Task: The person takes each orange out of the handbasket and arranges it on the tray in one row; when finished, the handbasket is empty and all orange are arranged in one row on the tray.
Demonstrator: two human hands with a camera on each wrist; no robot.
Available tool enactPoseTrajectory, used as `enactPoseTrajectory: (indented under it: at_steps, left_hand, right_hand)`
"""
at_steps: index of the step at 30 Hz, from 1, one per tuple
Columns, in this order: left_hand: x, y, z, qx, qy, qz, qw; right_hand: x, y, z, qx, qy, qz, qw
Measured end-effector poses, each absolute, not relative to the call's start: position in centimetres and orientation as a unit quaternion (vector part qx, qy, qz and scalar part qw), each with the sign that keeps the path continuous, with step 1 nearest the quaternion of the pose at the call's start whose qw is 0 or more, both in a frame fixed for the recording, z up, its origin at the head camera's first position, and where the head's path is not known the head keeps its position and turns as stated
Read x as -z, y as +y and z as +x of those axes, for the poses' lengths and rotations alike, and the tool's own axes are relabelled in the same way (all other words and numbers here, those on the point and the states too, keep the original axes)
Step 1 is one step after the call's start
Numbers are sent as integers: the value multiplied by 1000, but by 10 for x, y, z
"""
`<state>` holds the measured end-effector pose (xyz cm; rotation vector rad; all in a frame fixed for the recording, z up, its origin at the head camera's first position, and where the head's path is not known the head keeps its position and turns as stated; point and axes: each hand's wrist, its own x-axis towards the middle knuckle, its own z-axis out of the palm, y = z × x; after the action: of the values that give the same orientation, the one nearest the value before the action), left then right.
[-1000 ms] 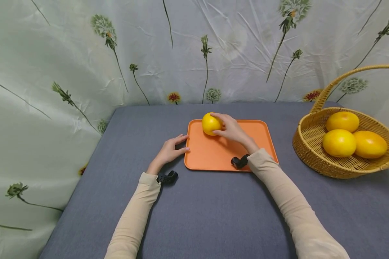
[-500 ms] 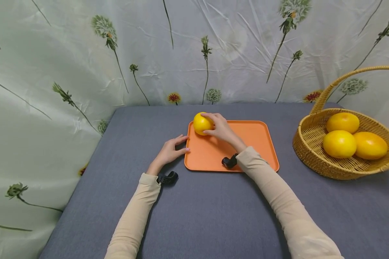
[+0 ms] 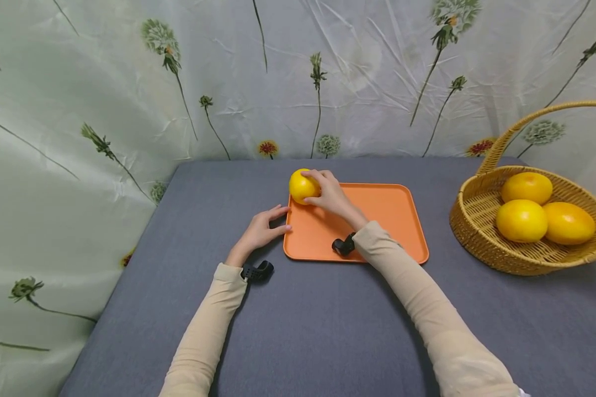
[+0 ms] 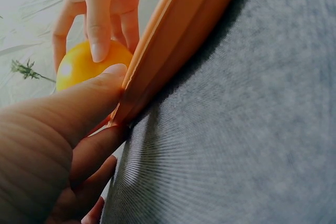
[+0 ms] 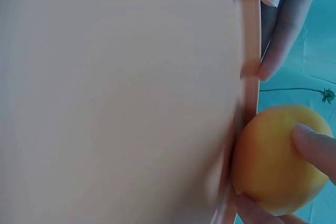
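An orange tray lies on the grey table. At its far left corner my right hand grips a yellow fruit. The right wrist view shows that fruit against the tray rim, with fingertips curled on it. My left hand rests on the cloth with its fingers against the tray's left edge. In the left wrist view the thumb presses on the rim, and the fruit sits beyond it under the right hand's fingers.
A wicker basket with a tall handle stands at the right and holds three yellow fruits. A floral curtain hangs behind and to the left of the grey table.
My right hand has carried the yellow fruit leftward across the tray, from its far middle to the far left corner. The left hand has stayed at the tray's left edge.
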<state>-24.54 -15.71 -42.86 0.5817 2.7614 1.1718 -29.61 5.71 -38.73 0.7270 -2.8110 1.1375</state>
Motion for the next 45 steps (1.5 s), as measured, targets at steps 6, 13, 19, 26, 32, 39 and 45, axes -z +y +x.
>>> enactPoseTrajectory:
  at_steps: [6,13,19,26,32,39,45]
  left_hand:
    - [427,-157,-245,-376,906,188,47]
    - [428,-159,-245,-375,907,187,41]
    - [427,-156,-243,-379,906,185,45]
    - [426,-155,-243,-378,907,181,44]
    - [427,-156,-242,-377,908,181,43]
    - [429,-157,-242,-376,907,191,23]
    - [427,-157,-240,-378,905,193,16]
  right_hand:
    - [387,51,-297,-364,-902,231,13]
    - [387,49,-297,-363,-903,230,8]
    - [387,56,-299,-350,-906,239,-23]
    - [383,67,-297,-350,-899,261,-44]
    - [380,81,-292,-345,-901,260,-46]
    - [374,100,-282,-357,-898,249,-57]
    - [370,117,-273,-375,-894,240,-55]
